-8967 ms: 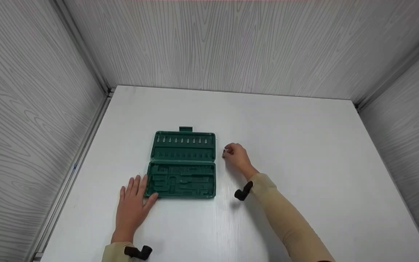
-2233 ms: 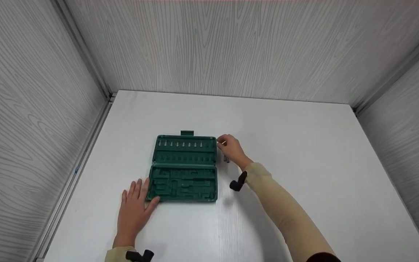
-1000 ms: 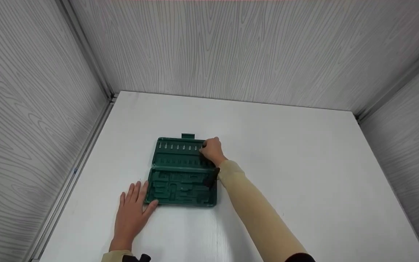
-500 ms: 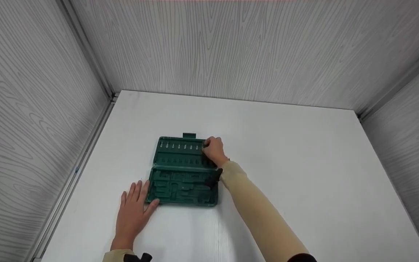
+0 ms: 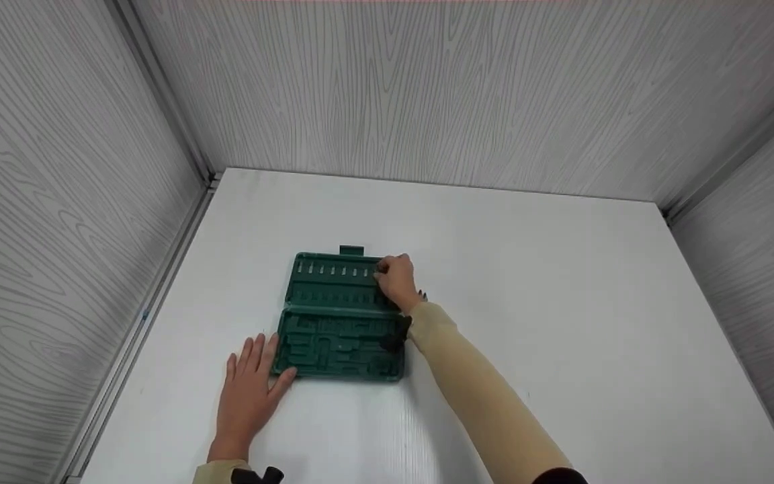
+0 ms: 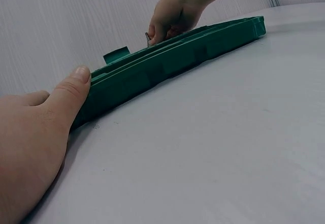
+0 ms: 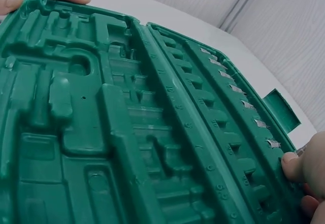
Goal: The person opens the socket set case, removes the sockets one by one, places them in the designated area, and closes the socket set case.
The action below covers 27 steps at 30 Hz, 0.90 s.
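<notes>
An open green plastic tool case (image 5: 340,346) lies flat on the white table, its lid half away from the person. Along the lid's far row stand several small metal screwdriver bits (image 5: 332,271). My right hand (image 5: 397,279) is at that row's right end, thumb and fingers pinching a small metal bit (image 6: 148,38) whose end shows in the left wrist view. My left hand (image 5: 246,396) rests with spread, straight fingers against the case's left side, its thumb on the near left corner.
A few loose bits (image 5: 422,294) stand on the table just right of the case, partly hidden by the right wrist. The case's latch (image 5: 351,250) sticks out at the far edge. Wood-grain panels (image 5: 387,87) enclose the table at the back and sides.
The right hand has moved from beside the case, where bits stand, left onto the lid's row. Fewer bits show in the row than 9 seconds ago. The left hand has stayed put.
</notes>
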### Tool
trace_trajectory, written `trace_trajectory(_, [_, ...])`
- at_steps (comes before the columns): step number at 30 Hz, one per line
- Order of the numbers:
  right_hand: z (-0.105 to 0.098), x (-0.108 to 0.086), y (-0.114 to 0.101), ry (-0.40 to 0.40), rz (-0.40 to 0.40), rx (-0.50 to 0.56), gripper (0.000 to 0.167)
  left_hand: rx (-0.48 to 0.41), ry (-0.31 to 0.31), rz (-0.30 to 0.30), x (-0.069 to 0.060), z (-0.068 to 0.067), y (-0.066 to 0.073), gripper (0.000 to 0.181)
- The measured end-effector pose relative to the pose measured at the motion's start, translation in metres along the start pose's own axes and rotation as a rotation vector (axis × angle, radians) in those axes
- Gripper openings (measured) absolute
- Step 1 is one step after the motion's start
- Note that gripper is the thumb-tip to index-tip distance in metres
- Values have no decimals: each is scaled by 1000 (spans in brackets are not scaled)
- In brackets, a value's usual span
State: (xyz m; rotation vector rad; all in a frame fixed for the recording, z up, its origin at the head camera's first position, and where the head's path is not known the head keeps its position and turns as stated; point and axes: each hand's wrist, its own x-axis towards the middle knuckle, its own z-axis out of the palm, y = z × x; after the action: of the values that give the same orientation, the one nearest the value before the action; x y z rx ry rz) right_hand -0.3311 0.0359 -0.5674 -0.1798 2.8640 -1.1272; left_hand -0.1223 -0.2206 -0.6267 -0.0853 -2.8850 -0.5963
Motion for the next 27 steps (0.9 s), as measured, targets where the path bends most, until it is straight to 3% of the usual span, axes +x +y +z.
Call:
trace_trajectory(11, [-3, 0, 6, 54, 22, 241, 17, -5, -24, -12, -2, 2, -1, 75])
trace_trajectory(17, [-13, 0, 5, 60, 42, 347, 15, -7, -6, -4, 1, -2, -2, 75])
trace_trajectory(27, [-36, -4, 18, 65, 84, 404, 15, -5, -16, -3, 2, 0, -1, 75])
